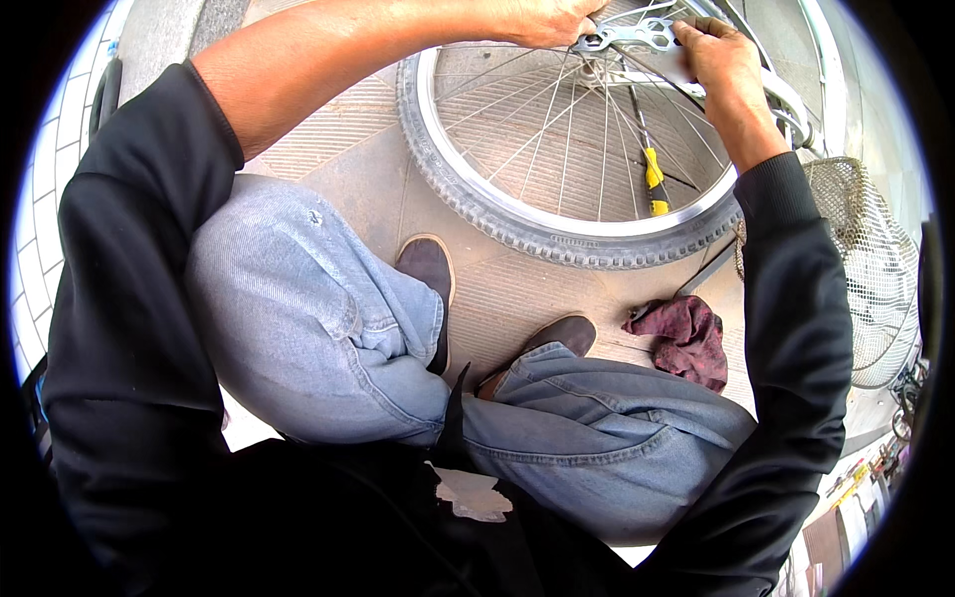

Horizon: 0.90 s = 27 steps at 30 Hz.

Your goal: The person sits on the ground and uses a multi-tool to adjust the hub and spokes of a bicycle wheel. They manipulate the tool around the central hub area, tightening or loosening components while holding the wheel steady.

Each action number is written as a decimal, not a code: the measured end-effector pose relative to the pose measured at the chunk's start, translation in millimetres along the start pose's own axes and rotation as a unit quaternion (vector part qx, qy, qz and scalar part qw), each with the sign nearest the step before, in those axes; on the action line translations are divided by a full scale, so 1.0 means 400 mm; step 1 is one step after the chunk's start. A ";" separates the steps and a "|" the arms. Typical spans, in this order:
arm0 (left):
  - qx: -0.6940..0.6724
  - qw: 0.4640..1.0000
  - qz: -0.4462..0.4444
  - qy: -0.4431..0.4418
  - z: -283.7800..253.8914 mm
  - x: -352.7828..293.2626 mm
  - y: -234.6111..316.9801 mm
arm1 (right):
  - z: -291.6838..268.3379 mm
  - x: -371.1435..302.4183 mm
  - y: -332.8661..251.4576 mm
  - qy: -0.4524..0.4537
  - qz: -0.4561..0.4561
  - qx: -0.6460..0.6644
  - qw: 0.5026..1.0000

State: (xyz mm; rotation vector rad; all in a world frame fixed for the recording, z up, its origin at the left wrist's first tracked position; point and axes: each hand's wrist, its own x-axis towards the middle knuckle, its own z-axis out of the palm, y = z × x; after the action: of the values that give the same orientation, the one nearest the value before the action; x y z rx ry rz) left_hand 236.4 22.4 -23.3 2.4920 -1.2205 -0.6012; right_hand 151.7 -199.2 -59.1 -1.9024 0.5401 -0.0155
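Observation:
A bicycle wheel (453, 179) with a knobby grey tyre and thin spokes lies in front of my feet. Over its hub (591, 72) is a flat silver multi-hole spanner (652, 34). My right hand (718, 68) pinches the spanner's right end between thumb and fingers. At the spanner's left end, my left hand (545, 18) is closed with its fingers curled; the picture's top edge cuts it off, and what it grips is hidden. Beyond the spokes, a screwdriver (654, 181) with a yellow and black handle shows near the rim.
A crumpled dark red cloth (686, 338) lies on the ribbed pavement (507, 254) by my right shoe (567, 332). To the right stands a wire mesh basket (875, 284), near white bicycle frame tubes (791, 107). Various tools (851, 488) lie at the lower right.

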 end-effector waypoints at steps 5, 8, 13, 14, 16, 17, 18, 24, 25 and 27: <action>-0.084 0.994 0.024 0.063 0.015 0.015 -0.091 | 0.013 0.003 0.010 0.012 0.016 0.038 0.999; -0.080 0.993 0.014 0.082 0.039 0.026 -0.143 | 0.010 0.014 0.013 0.011 0.011 0.060 0.998; -0.094 0.992 0.021 0.082 0.039 0.031 -0.129 | -0.005 0.036 0.035 0.001 -0.029 0.071 0.997; -0.100 0.992 0.027 0.066 0.022 0.013 -0.103 | 0.010 0.023 0.003 0.012 -0.006 0.076 0.997; -0.110 0.992 0.041 0.037 -0.012 -0.018 -0.058 | 0.037 0.000 -0.068 0.034 0.039 0.084 0.995; -0.113 0.991 0.063 0.029 -0.011 -0.018 -0.061 | 0.040 -0.003 -0.080 0.031 0.039 0.081 0.995; -0.116 0.989 0.084 0.021 -0.005 -0.015 -0.065 | 0.042 -0.004 -0.088 0.028 0.040 0.077 0.996; -0.051 0.979 0.176 0.091 0.042 0.013 -0.079 | 0.044 0.010 -0.096 0.018 0.028 0.055 0.998; -0.022 0.981 0.169 0.089 0.047 0.016 -0.078 | 0.045 0.016 -0.094 0.018 0.027 0.055 0.998; 0.029 0.973 0.203 0.106 0.054 0.017 -0.085 | 0.041 0.026 -0.088 0.005 0.013 0.050 0.999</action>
State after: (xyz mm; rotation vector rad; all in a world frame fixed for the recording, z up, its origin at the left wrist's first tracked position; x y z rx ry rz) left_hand 252.3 35.5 -58.5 2.1820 -1.6128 -0.1926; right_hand 177.9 -178.5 -36.8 -1.7991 0.5619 -0.0342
